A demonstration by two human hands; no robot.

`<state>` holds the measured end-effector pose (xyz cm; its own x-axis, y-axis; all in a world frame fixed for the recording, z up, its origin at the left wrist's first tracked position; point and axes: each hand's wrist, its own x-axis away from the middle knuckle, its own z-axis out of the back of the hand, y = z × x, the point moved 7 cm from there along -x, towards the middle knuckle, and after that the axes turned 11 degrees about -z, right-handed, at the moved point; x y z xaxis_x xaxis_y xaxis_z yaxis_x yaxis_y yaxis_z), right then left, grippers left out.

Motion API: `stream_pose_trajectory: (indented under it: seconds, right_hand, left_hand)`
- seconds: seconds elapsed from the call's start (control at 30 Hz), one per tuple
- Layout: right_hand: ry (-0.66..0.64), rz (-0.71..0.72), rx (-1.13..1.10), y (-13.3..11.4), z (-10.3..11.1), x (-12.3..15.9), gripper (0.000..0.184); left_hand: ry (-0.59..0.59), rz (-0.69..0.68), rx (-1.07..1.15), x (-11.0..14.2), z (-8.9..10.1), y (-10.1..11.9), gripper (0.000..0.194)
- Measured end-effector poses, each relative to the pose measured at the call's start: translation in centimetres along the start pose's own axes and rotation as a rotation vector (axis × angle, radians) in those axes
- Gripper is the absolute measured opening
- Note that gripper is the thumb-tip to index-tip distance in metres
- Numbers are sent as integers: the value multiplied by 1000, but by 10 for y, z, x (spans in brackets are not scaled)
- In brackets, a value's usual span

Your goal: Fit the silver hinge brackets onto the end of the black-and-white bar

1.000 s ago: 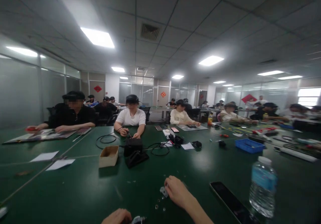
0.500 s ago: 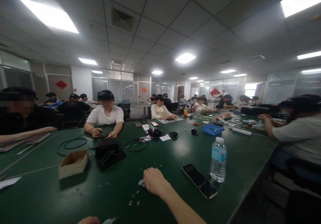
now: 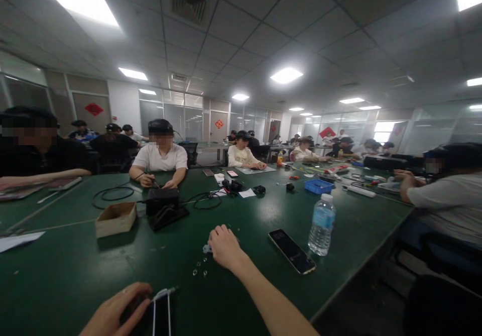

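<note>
- You have a blue-labelled water bottle (image 3: pixel 323 220) standing upright, right of centre in the frame.
- Just left of it, you see a dark-screened phone (image 3: pixel 292 251) lying flat.
- Left of centre, you find an open cardboard box (image 3: pixel 116 224) near a black device (image 3: pixel 161 200).
- You face a white-shirted person (image 3: pixel 160 159) above that device.
- At centre right, you see a blue tray (image 3: pixel 314 190).

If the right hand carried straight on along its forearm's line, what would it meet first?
Past the small pale part at its fingertips, the right hand would probably meet the slanted black piece by the black box; depth is unclear.
</note>
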<state>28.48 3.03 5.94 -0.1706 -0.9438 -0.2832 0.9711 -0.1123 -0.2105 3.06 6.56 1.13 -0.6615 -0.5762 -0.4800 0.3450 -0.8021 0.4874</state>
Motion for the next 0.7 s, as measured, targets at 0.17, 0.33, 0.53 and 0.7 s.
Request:
stream_pose_trajectory:
  seconds: [0.17, 0.33, 0.53, 0.7]
  right_hand:
    - [129, 165, -234, -30, 17, 10, 18]
    - [286, 440, -414, -77, 9, 30, 15]
    - [350, 682, -433, -112, -15, 60, 19]
    - [390, 702, -536, -108, 0, 68, 21]
  left_hand:
    - [105, -12, -35, -1, 11, 16, 40]
    - [223, -13, -54, 0, 19, 34, 50]
    - [249, -84, -4, 1, 14, 46, 44]
    - [230, -116, -14, -1, 18, 46, 42]
